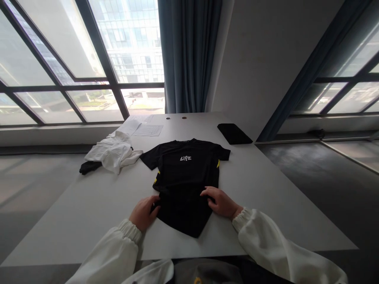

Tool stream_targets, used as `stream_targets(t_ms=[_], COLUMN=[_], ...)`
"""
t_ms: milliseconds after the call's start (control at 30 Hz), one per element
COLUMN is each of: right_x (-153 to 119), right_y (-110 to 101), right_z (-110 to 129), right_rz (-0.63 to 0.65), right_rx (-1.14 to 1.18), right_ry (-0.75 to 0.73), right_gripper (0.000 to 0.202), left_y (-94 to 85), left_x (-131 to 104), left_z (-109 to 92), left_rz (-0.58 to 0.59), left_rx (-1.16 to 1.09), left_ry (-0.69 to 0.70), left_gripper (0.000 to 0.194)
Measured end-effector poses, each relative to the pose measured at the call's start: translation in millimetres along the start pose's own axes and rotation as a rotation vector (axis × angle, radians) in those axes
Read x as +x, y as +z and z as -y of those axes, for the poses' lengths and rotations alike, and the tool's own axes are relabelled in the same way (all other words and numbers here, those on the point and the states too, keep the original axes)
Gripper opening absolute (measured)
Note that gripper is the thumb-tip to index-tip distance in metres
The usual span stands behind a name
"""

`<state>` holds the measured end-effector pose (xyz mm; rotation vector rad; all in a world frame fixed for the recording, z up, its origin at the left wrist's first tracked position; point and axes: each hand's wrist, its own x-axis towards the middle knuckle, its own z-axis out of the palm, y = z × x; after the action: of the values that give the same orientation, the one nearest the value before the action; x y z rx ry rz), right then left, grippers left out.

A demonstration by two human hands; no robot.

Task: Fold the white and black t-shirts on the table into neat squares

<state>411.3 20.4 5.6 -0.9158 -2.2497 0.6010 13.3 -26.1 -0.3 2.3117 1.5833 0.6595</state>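
Observation:
A black T-shirt (186,169) lies front up on the white table, with the word "LIFE" in white across its chest and yellow marks at both sides. Its short sleeves spread out left and right. Toward me the lower black cloth is bunched and runs down to a slanted corner; whether it is folded there I cannot tell. My left hand (145,212) pinches the cloth at its lower left edge. At the lower right edge, my right hand (221,202) has its fingers curled on the cloth.
On the white table (260,221), a crumpled white garment (114,152) lies at the left with a black piece (89,167) under it. Paper sheets (148,130) rest behind. A folded black cloth (235,134) sits at the back right. A blue curtain (189,55) hangs beyond the far edge.

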Motion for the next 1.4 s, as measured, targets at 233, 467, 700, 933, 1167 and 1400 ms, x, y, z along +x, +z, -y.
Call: stream_targets(t_ms=[233, 467, 700, 933, 1167, 1400], right_x=[-18, -35, -58, -57, -28, -34], right_y=[-12, -29, -42, -42, -33, -28], right_z=[-1, -4, 2, 9, 1, -16], right_rz=[-0.075, -0.052, -0.013, -0.049, -0.079, 0.005], right_rx=[-0.01, 0.075, -0.055, -0.156, -0.103, -0.115], right_ry=[0.108, 0.142, 0.159, 0.123, 0.126, 0.133], right_gripper=[0.025, 0.018, 0.027, 0.033, 0.024, 0.042], left_y=[-15.7, -37.3, -46.4, -33.1, -7.8, -19.1], left_x=[-20, -37, -36, -4, 30, 0], left_z=[-9, -23, -28, -45, -24, 22], left_rz=[0.151, 0.431, 0.575, 0.08, 0.027, 0.012], left_rx=[-0.003, -0.059, -0.076, 0.044, 0.255, 0.353], left_ry=[0.13, 0.013, -0.074, 0.088, 0.176, -0.019], left_gripper=[0.036, 0.027, 0.025, 0.031, 0.033, 0.045])
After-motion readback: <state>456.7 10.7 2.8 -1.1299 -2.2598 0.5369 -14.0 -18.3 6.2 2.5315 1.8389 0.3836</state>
